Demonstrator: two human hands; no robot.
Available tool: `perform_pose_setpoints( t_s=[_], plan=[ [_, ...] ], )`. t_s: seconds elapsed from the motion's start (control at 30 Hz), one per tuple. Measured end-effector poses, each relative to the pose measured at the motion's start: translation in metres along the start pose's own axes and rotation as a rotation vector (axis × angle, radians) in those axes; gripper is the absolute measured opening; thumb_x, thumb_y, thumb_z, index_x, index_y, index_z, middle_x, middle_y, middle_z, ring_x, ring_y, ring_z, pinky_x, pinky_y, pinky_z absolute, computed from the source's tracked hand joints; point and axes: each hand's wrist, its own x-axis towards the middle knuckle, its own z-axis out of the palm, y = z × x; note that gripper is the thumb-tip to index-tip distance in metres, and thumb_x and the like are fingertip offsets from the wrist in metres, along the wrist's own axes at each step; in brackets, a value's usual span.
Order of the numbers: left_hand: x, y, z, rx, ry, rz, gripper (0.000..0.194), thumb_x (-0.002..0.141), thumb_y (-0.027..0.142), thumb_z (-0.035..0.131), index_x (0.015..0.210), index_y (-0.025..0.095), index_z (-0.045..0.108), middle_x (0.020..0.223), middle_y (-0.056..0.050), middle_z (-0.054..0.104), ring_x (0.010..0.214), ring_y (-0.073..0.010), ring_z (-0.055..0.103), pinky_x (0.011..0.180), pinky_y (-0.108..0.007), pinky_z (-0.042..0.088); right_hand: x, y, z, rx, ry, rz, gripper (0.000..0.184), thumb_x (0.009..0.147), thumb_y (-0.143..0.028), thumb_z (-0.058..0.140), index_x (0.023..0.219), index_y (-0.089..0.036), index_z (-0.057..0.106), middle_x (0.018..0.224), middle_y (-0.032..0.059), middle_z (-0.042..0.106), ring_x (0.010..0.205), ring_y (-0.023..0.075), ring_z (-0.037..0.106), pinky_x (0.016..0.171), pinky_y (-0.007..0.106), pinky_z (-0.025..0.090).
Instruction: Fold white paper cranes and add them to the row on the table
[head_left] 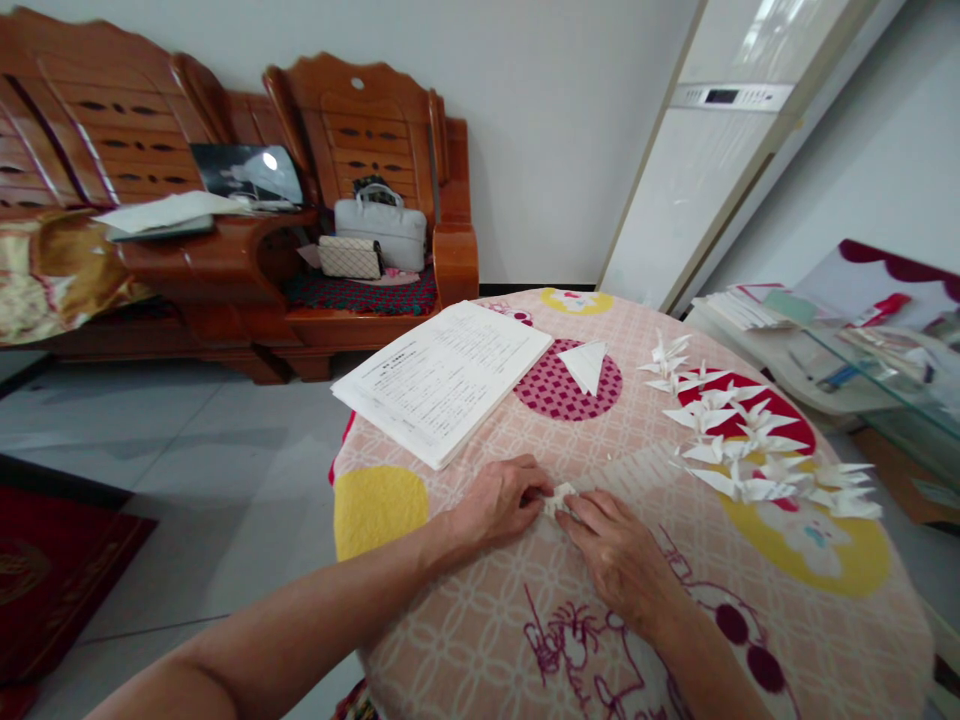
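Grip: closed at both ends — left hand (501,500) and right hand (626,560) each have fingertips on one small folded paper (557,500). Can't tell exactly where the thumbs sit, they're mostly tucked out of view.
Small folded paper: low over the tablecloth (465,630), between the hands. Call it the clock centre; left hand at 9, right hand around 4. Too small to make out the folds.
Paper triangle (586,365): lying flat just past 12, by the right edge of the booklet.
Booklet (450,375): printed pages up, around 11, well apart from the fingers.
Paper cranes (739,485): crowded together from 2 to 3, some wings overlapping, a few close to the table's rim.
Fold risk: if the two hands pull unevenly, I'd expect the layers to slip and the crease to end up crooked. Tugging hard on a thick little bundle could tear a corner too.
Cloth risk: looks soft, so pressing a crease down there may leave it mushy rather than sharp.
Crane risk: a wide swing of the right hand toward 2 or 3 could snag a wing and drag its neighbours — the ones near the rim could go over.
Triangle risk: seems light and loose, so a sleeve-less forearm brush or a puff of air might shift it.
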Motion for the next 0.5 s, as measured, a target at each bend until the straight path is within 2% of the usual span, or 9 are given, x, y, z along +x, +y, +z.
perform_pose_setpoints(
  t_s=[0.37, 0.5],
  plan=[
    [-0.001, -0.006, -0.007, -0.049, 0.003, 0.017, 0.032, 0.067, 0.003, 0.051, 0.089, 0.015, 0.072, 0.088, -0.006, 0.065, 0.08, -0.0146, 0.059, 0.071, -0.023, 0.044, -0.003, 0.004, 0.002, 0.05, 0.031, 0.016, 0.034, 0.082, -0.004, 0.047, 0.107, -0.014, 0.067, 0.115, 0.0125, 0.064, 0.111, 0.0255, 0.053, 0.095, 0.041, 0.049],
    [0.007, -0.008, -0.017, -0.071, -0.035, -0.063, 0.037, 0.069, 0.004, 0.049, 0.093, 0.016, 0.073, 0.087, -0.004, 0.068, 0.076, -0.0137, 0.06, 0.068, -0.022, 0.044, -0.006, 0.007, 0.003, 0.114, 0.067, 0.02, 0.04, 0.076, 0.002, 0.044, 0.103, -0.015, 0.069, 0.117, 0.0122, 0.065, 0.113, 0.0246, 0.053, 0.095, 0.04, 0.05]
  ],
)
